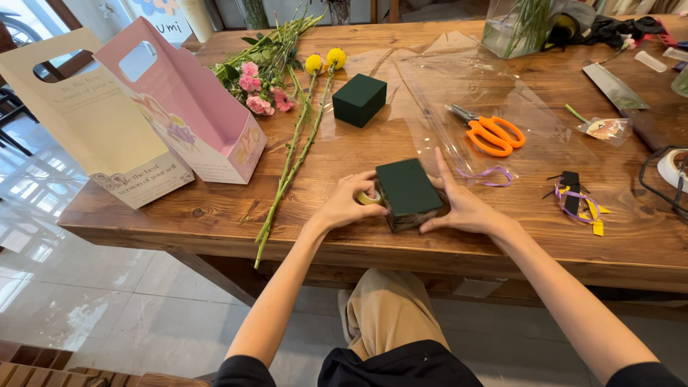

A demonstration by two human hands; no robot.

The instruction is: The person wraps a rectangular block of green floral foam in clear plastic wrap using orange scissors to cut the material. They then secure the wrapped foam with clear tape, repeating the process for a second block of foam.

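Two paper bags: a cream flower carrier point(86, 122) and a pink one point(190, 115) stand at the table's left end, touching.
Flowers: pink carnations point(259, 89) lie just right of the pink bag; two yellow craspedia stems point(301, 136) run down toward the table's near edge.
Left hand point(347, 204): presses the left side of a dark green floral foam block point(408, 192), fingers curled around a small tape roll point(370, 197).
Foam block: sits near the front edge of the wooden table point(179, 215), between both hands.
Right hand point(462, 204): fingers spread flat against the block's right side, holding nothing else.
Second foam block point(359, 99): farther back, well apart.
Cellophane sheet point(459, 79): spread behind the hands.
Orange scissors point(491, 134): on the cellophane.
Purple ribbon point(487, 175): just right of the right hand.
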